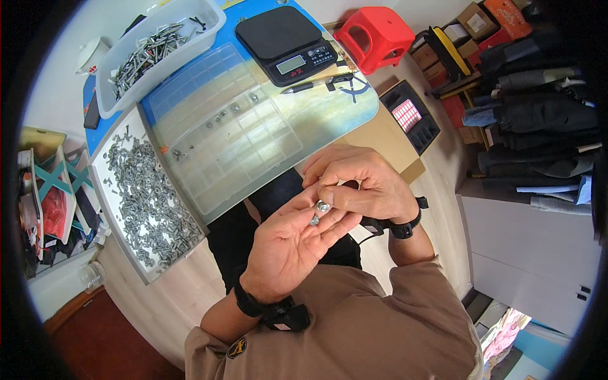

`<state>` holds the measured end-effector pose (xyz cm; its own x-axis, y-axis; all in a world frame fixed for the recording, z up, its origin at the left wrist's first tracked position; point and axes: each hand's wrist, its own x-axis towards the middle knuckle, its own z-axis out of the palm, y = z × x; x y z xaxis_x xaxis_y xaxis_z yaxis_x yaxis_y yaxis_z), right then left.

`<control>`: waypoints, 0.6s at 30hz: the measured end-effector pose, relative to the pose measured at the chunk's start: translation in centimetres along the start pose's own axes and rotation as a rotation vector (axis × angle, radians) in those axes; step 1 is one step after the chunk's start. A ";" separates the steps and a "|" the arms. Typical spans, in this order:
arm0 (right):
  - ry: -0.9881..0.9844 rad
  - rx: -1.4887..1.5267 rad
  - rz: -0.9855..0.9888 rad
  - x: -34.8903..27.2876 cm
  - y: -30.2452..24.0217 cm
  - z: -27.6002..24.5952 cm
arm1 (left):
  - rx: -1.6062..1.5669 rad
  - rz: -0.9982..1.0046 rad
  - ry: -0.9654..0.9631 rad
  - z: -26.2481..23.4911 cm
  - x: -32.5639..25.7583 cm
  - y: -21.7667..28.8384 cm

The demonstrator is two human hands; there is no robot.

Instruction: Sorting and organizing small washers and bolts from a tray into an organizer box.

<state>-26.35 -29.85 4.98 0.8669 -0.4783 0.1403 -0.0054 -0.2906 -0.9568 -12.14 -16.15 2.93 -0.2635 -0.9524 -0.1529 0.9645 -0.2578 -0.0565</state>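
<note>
- Over the lap, just off the table's (326,120) near edge, both hands are meeting around small metal pieces.
- The left hand (282,250) is lying open, palm up, with a small metal piece (315,220) resting near the base of its fingers.
- The right hand (367,187) is pinching a round metal piece (323,207) in its thumb and fingertips, directly above the left fingers.
- Beyond the hands, a clear compartment case (269,149) is lying on the table, a few fasteners (235,107) sitting in its middle compartments.
- To the left, a white tray (118,223) is holding many loose fasteners.
- Farther back, a translucent bin (183,61) is holding screws; a black scale (278,35) and pen (310,85) are lying beside the case.
</note>
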 end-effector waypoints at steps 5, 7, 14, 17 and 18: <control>-0.012 0.040 0.046 -0.1 0.6 0.2 | 0.040 0.006 0.076 0.4 0.0 -0.1; -0.029 0.045 0.037 -0.1 0.8 0.1 | 0.057 0.011 0.094 0.4 0.0 -0.2; -0.062 -0.002 0.019 0.0 1.5 0.4 | 0.152 -0.005 0.174 -0.2 -0.2 -0.1; -0.111 -0.028 0.032 -0.1 1.8 0.3 | 0.179 -0.026 0.206 -0.4 -0.3 -0.1; -0.111 -0.029 0.031 -0.1 1.8 0.3 | 0.190 -0.030 0.205 -0.4 -0.3 0.0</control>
<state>-26.27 -30.06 3.18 0.9160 -0.3932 0.0799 -0.0463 -0.3012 -0.9524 -12.09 -15.80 2.55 -0.2707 -0.8961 -0.3517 0.9365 -0.3297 0.1192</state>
